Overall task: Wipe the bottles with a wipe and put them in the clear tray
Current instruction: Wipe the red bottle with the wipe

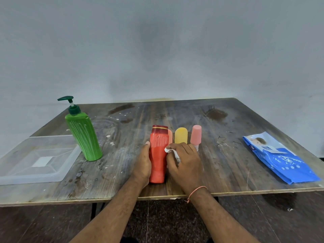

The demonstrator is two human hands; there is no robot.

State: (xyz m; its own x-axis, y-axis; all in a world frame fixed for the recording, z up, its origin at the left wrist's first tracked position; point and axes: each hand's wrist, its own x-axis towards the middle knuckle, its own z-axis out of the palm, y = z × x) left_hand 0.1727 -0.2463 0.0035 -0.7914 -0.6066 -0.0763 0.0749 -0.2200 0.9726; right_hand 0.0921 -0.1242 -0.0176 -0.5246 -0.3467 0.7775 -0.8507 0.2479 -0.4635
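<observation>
Two hands at work on one red bottle point(157, 160), standing upright on the table point(219, 155) between them. Left hand point(142, 165) wrapped around the bottle's left side, thumb tip up near the shoulder, steadying it. Right hand point(184, 163) curled around a crumpled white wipe point(172, 152), pressing it against the bottle's right flank. Long axis vertical, dark red cap point(159, 129) at the top, so wiping strokes probably best run up and down along that flank. Clear tray point(37, 174) far out to the left of the left hand, past a green pump bottle point(83, 135) standing between; left hand the nearer one for carrying the bottle over, judging by position. Tray still holding no bottles, so the job looks barely begun. Just beyond the right hand's knuckles, a yellow bottle point(181, 135) and a pink bottle point(195, 135), upright, lower parts hidden by the fingers. Between red and yellow, a peach sliver of something, mostly hidden, not identifiable. Blue wipe pack point(280, 160) well off to the right of the right hand. Bottle's far side and most of the wipe out of sight inside the grip.
</observation>
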